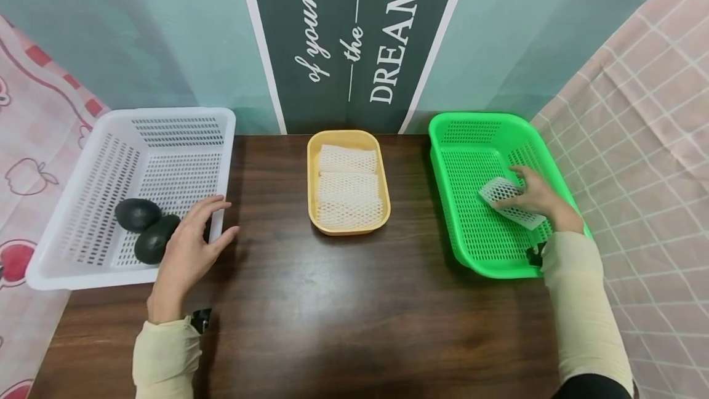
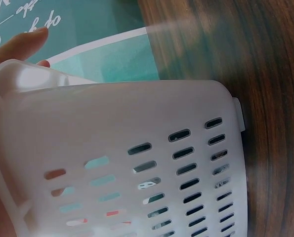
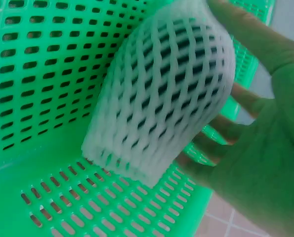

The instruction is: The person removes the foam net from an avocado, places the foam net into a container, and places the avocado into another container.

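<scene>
In the head view my right hand [image 1: 532, 196] is inside the green basket [image 1: 471, 257], its thumb and fingers around a dark avocado in a white foam net sleeve [image 1: 501, 189]. The right wrist view shows the netted avocado [image 3: 176, 84] between thumb and fingers, the sleeve's loose end towards the basket floor. My left hand [image 1: 191, 245] hovers by the right rim of the white basket [image 1: 61, 257], fingers loosely spread. Two dark avocados [image 1: 138, 215] lie in that basket beside it; part of one is hidden behind the hand. The left wrist view mainly shows the white basket's wall [image 2: 112, 118].
A small yellow tray [image 1: 349, 231] with white foam net sleeves [image 1: 349, 186] stands between the baskets on the brown wooden table [image 1: 343, 313]. Behind is a teal and dark green printed cloth [image 1: 210, 29]. Patterned cloths hang at both sides.
</scene>
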A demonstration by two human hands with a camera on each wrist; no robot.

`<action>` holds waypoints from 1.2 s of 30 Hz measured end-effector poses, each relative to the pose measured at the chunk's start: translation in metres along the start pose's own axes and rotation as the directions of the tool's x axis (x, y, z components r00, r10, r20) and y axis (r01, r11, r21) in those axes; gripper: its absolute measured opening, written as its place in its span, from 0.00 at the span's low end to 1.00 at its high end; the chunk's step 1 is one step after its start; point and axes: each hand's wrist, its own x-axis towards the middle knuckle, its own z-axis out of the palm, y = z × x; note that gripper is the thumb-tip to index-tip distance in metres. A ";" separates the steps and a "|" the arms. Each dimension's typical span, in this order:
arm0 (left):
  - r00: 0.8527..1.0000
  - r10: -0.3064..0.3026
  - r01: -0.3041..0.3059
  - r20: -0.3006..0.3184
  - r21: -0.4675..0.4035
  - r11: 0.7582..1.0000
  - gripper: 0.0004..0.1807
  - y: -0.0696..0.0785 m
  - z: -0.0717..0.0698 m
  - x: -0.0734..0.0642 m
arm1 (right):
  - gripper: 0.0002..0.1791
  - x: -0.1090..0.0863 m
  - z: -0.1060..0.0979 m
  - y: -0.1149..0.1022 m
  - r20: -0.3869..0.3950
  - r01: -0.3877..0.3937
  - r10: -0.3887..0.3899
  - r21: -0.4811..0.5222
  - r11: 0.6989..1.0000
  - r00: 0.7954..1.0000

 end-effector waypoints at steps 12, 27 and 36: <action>1.000 0.001 -0.001 -0.002 -0.001 1.000 0.24 0.001 0.000 0.000 | 0.59 0.000 0.010 0.009 0.100 -0.037 0.038 -0.009 0.999 0.994; 1.000 -0.017 0.017 0.003 -0.003 1.000 0.24 0.003 0.000 0.001 | 0.58 -0.006 -0.001 -0.040 -0.126 0.084 -0.084 -0.002 0.996 0.989; 1.000 -0.018 0.018 0.012 0.002 1.000 0.24 0.002 -0.001 0.001 | 0.58 -0.018 -0.002 -0.065 -0.194 0.136 -0.138 -0.022 0.990 0.971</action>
